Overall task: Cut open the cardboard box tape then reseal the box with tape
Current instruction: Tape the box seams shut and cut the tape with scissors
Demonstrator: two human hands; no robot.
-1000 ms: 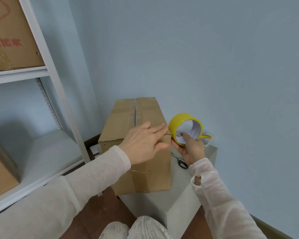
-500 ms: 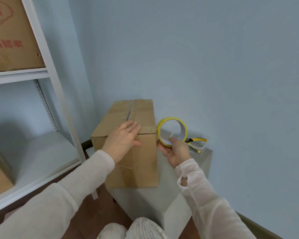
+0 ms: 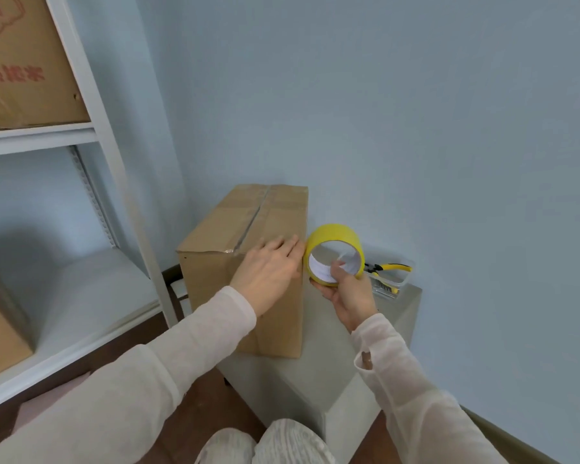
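A brown cardboard box stands on a grey block, its top flaps closed along a dark centre seam. My left hand lies flat with straight fingers on the box's near top right corner. My right hand grips a yellow tape roll just right of that corner, with fingers through the roll's core. The roll nearly touches the box's right edge.
The grey block stands against the blue wall. A clear tray with yellow-handled pliers sits behind the tape. A white metal shelf at the left carries other cardboard boxes. My knees show at the bottom edge.
My left hand slid along the box's near top edge toward its right corner. The tape roll stayed in my right hand beside the box. The camera view shifted slightly.
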